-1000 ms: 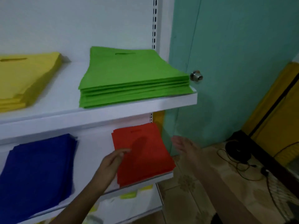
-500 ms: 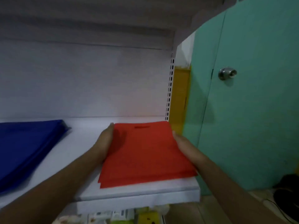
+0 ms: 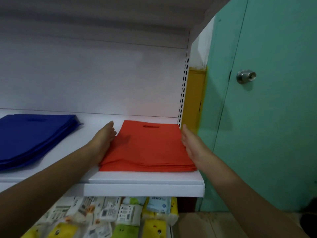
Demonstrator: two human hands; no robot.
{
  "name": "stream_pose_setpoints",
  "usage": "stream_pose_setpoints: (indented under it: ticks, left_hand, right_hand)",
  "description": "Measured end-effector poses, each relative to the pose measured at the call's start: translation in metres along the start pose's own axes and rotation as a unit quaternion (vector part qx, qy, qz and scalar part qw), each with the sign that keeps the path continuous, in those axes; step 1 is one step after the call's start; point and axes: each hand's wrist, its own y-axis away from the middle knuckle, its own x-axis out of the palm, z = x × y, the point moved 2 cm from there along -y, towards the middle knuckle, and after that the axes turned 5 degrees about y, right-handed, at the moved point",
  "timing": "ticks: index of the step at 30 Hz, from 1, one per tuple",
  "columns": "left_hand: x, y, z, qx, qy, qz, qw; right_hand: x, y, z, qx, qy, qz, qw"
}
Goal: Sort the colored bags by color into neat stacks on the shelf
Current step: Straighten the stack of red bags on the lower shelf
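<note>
A stack of red bags (image 3: 147,146) lies flat on the white shelf (image 3: 144,186), near its right end, handle slots toward the back. My left hand (image 3: 104,138) rests flat against the stack's left edge, fingers straight. Along the stack's right edge my right hand (image 3: 192,145) does the same. Neither hand holds a bag. A stack of blue bags (image 3: 32,134) lies on the same shelf at the far left, well apart from the red one.
A teal door (image 3: 274,117) with a metal knob (image 3: 246,76) stands just right of the shelf. Below the shelf lie several packaged goods (image 3: 111,215) in white and yellow wrappers. Another shelf board hangs overhead.
The view dropped from the upper shelf with green and yellow bags to the lower shelf. Both hands came to the sides of the red stack, and its edges now line up more evenly.
</note>
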Motion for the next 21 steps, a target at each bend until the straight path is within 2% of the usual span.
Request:
stream_pose_setpoints:
  ticks: [3,6,8,10,12,15,18,21]
  left_hand:
    - [0.019,0.004,-0.013,0.005,-0.048,0.023,0.999]
    - [0.001,-0.008,-0.018,-0.006,-0.082,-0.008,0.997]
    - [-0.014,-0.014,-0.017,-0.004,-0.102,-0.046,0.994]
    - [-0.018,-0.018,-0.006,0.006,-0.123,-0.088,0.989]
    - [-0.002,-0.009,-0.005,0.034,-0.146,-0.084,0.985]
    - [0.021,-0.006,-0.008,0.010,-0.093,-0.014,0.995]
    - [0.003,-0.014,-0.009,0.011,-0.067,-0.057,0.996]
    - [-0.005,-0.022,-0.008,-0.001,-0.049,-0.070,0.996]
  right_hand:
    - [0.005,-0.007,0.008,-0.017,0.009,0.016,1.000]
    - [-0.017,-0.007,0.006,-0.024,-0.023,-0.030,0.999]
    - [-0.030,-0.010,-0.002,-0.030,-0.002,-0.068,0.997]
    - [-0.031,-0.014,-0.014,0.009,0.015,-0.066,0.998]
    - [-0.020,-0.012,-0.014,0.025,0.064,-0.042,0.997]
    - [-0.017,-0.014,-0.003,0.009,0.085,-0.049,0.995]
    - [-0.030,-0.012,-0.009,0.028,0.026,-0.037,0.999]
    - [-0.039,-0.015,-0.018,0.020,0.045,-0.076,0.996]
